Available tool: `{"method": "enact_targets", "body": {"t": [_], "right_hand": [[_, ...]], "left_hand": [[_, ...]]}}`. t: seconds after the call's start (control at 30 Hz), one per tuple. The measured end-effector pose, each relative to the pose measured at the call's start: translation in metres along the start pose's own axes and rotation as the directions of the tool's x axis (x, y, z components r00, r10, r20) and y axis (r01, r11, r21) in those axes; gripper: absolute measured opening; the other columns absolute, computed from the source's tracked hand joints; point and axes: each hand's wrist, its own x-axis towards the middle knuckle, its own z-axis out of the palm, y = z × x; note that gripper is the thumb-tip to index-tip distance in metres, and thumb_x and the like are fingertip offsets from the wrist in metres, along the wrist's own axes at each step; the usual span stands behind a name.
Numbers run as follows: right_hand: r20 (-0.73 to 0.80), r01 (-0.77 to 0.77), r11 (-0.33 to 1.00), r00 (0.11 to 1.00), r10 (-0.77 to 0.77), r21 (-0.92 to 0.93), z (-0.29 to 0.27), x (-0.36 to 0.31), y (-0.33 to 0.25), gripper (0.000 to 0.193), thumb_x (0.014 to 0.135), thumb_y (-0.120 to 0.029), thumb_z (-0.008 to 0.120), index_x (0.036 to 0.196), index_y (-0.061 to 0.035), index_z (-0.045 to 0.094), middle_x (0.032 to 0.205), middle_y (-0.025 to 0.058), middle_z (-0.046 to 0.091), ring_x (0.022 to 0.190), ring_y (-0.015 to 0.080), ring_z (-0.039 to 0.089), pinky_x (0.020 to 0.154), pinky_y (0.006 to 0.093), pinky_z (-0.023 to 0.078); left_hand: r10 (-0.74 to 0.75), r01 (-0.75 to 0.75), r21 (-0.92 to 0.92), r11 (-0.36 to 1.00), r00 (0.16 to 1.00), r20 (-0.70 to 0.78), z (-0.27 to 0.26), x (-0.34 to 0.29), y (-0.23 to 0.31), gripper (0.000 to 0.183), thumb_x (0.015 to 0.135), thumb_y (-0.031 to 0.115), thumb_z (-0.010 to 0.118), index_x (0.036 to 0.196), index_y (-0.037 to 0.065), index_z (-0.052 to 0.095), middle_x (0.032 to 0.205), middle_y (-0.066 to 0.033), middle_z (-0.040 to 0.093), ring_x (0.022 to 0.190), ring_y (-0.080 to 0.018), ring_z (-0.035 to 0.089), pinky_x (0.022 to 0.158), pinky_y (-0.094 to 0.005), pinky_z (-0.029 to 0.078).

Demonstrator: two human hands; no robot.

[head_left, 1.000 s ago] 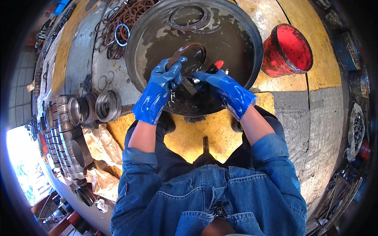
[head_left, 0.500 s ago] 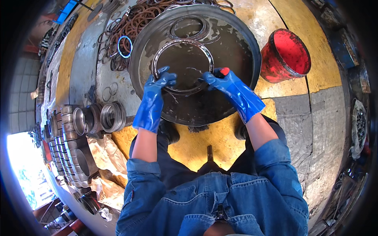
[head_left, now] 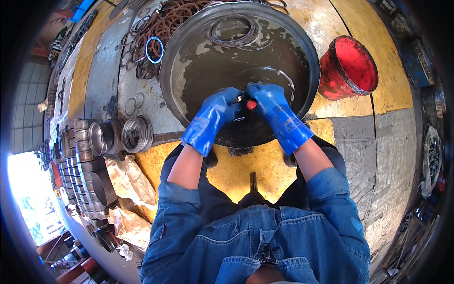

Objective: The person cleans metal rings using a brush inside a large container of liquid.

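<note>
Both my hands wear long blue rubber gloves and meet over a wide, round metal basin (head_left: pixel 166 78) of murky dark liquid. My left hand (head_left: pixel 227 102) is closed, with a bright bit of metal at its fingertips, seemingly the edge of a ring. My right hand (head_left: pixel 267 97) is closed around a small red-ended thing (head_left: pixel 251 104), perhaps a handle; the rest of it is hidden. A thin, wet metal ring (head_left: pixel 290 81) shows as a shiny arc beyond and beside my right hand; the gloves hide much of it. More metal rings (head_left: pixel 231 42) lie at the basin's far side.
A red bucket (head_left: pixel 326 75) stands right of the basin. Rusty rings (head_left: pixel 175 23) are heaped at the far left, a blue-lit ring (head_left: pixel 154 50) among them. Stacked metal cylinders (head_left: pixel 87 163), thin rings (head_left: pixel 137 134) and brown paper (head_left: pixel 130 180) lie on the left.
My hands have come together from opposite sides of the ring. The ring, earlier facing up between them, now shows only as an arc to the right. The red end has shifted left.
</note>
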Motion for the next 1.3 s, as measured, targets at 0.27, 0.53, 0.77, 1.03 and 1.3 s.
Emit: {"method": "enact_targets", "body": {"t": [0.27,0.53,0.77,1.03,1.3], "right_hand": [[-0.173,-0.055,0.540,0.916,0.362,0.840,-0.005,-0.008,0.030,0.024,0.093,-0.026,0.072,0.109,-0.0075,0.077,0.100,0.0121,0.076,0.089,0.0226,0.072,0.082,0.0344,0.057],[-0.141,0.114,0.307,0.988,0.066,0.945,-0.036,-0.010,-0.038,0.029,0.092,-0.023,0.076,0.114,-0.0037,0.075,0.102,0.0088,0.076,0.093,0.0163,0.070,0.087,0.0318,0.057],[0.093,-0.061,-0.108,0.943,0.319,0.992,-0.019,0.002,0.032,0.029,0.092,-0.026,0.073,0.110,-0.0031,0.076,0.093,0.0085,0.074,0.081,0.0162,0.068,0.072,0.0313,0.055],[0.142,-0.083,-0.165,0.910,0.389,0.983,0.023,-0.008,0.058,0.037,0.091,-0.034,0.070,0.106,0.0000,0.076,0.086,0.0098,0.073,0.079,0.0161,0.066,0.075,0.0280,0.050],[0.102,-0.417,0.573,0.860,0.500,0.705,0.005,0.005,0.024,0.038,0.090,-0.034,0.074,0.112,-0.0030,0.073,0.094,0.0108,0.076,0.086,0.0147,0.070,0.081,0.0324,0.055]], "left_hand": [[-0.396,0.200,-0.872,0.447,0.918,0.008,-0.020,-0.014,-0.049,0.031,0.095,0.022,0.069,0.123,0.010,0.069,0.087,-0.0021,0.071,0.069,-0.0081,0.062,0.056,-0.0209,0.042],[-0.393,0.137,-0.772,0.621,0.907,-0.155,-0.009,-0.018,-0.035,0.028,0.094,0.013,0.069,0.120,0.004,0.069,0.080,-0.0015,0.068,0.066,-0.0096,0.059,0.059,-0.0238,0.047],[-0.027,-0.089,-0.661,0.745,0.986,-0.163,-0.021,-0.019,-0.053,0.029,0.093,0.008,0.068,0.121,0.002,0.068,0.078,-0.0005,0.065,0.065,-0.0087,0.058,0.060,-0.0246,0.049],[-0.330,0.009,-0.917,0.398,0.934,-0.134,-0.026,-0.029,-0.056,0.036,0.095,0.015,0.070,0.130,0.004,0.066,0.073,-0.0003,0.063,0.049,-0.0055,0.046,0.045,-0.0190,0.030],[-0.442,0.217,-0.967,0.130,0.886,0.140,-0.017,-0.020,-0.073,0.031,0.097,0.023,0.070,0.126,0.012,0.068,0.073,0.0012,0.064,0.050,-0.0051,0.047,0.045,-0.0212,0.035]]}}
